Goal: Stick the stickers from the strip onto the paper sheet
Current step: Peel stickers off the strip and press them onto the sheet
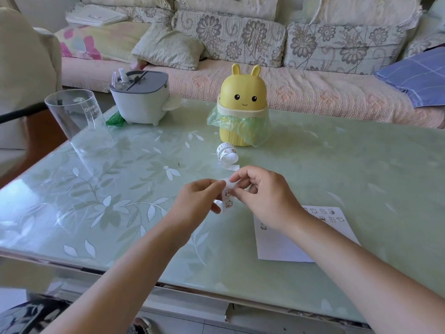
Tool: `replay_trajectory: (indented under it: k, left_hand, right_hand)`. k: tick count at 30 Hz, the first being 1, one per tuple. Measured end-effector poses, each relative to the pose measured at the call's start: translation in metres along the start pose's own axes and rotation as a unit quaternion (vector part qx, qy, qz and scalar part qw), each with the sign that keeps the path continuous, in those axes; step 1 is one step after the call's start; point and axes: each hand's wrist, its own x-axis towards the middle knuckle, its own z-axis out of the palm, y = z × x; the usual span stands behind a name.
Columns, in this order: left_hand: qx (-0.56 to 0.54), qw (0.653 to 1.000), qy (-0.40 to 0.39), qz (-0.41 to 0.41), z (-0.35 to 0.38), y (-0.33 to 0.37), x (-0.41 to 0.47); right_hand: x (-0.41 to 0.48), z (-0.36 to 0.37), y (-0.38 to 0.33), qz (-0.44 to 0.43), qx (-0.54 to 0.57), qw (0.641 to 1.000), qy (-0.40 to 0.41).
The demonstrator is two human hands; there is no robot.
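— So, grip?
— Left hand (199,197) and right hand (263,197) both pinch the sticker strip (227,197), above the worktop (337,165).
— Paper sheet (277,247)?
— Flat on the worktop by the right wrist, some stickers on it.

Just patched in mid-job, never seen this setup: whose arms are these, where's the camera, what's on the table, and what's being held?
No machine here: a person works bare-handed, filmed by one wide-angle camera on their head, looking down. The left hand and right hand both pinch the sticker strip above the table. The paper sheet, already bearing several stickers, lies beneath the right forearm. Farther back: a coil of strip, a yellow rabbit-eared bin, a clear cup and a grey-lidded white container.
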Motion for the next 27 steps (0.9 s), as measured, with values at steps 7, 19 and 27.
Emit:
replay_trajectory:
  k: [7,19,27]
  left_hand:
    - [-0.004,1.0,0.027,-0.012,0.0,0.0,-0.001]
    - [0.001,0.998,0.05,-0.043,0.002,-0.001,-0.002]
    - [0.134,0.987,0.09,-0.004,0.004,-0.014,0.01]
  right_hand:
    - [-0.002,0.008,0.002,-0.033,-0.037,0.999,0.019]
    - [-0.008,0.015,0.004,-0.171,-0.18,0.964,0.093]
    - [-0.007,0.015,0.005,-0.128,-0.13,0.982,0.05]
